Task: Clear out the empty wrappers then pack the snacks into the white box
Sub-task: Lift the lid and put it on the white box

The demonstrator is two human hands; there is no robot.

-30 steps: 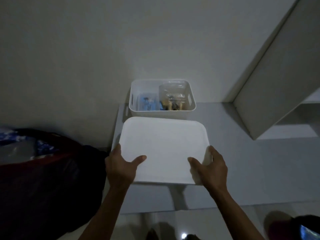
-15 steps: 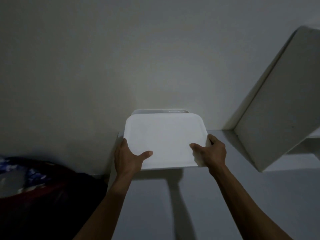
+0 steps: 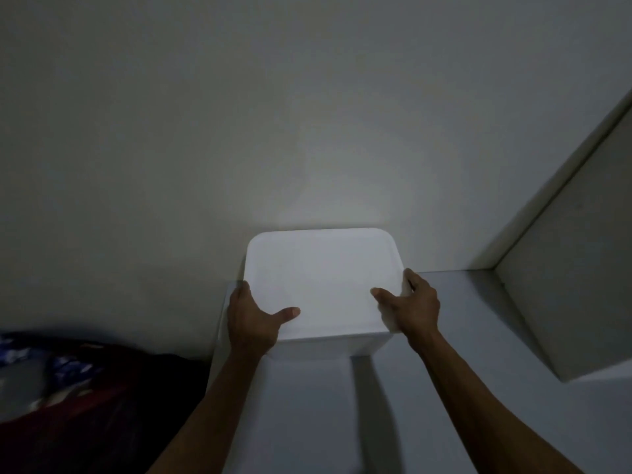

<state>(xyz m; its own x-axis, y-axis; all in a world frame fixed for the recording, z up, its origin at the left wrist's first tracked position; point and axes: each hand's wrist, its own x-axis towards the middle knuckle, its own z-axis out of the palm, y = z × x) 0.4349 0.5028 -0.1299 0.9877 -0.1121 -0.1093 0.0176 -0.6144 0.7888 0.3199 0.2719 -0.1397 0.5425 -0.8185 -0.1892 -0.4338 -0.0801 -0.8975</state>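
The white lid is sitting on the white box at 12 o'clock on the tabletop. The left hand and right hand are grasping its near corners, thumbs pressing on top.

Lid hides your box's contents. Fingers of your left hand are out of sight behind its edge. Dark bundle, near left: cropped, blurred.

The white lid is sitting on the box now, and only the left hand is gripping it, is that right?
Not quite. The head view shows both hands gripping the white lid: the left hand at its left edge and the right hand at its right edge. The lid does appear to be sitting on the white box.
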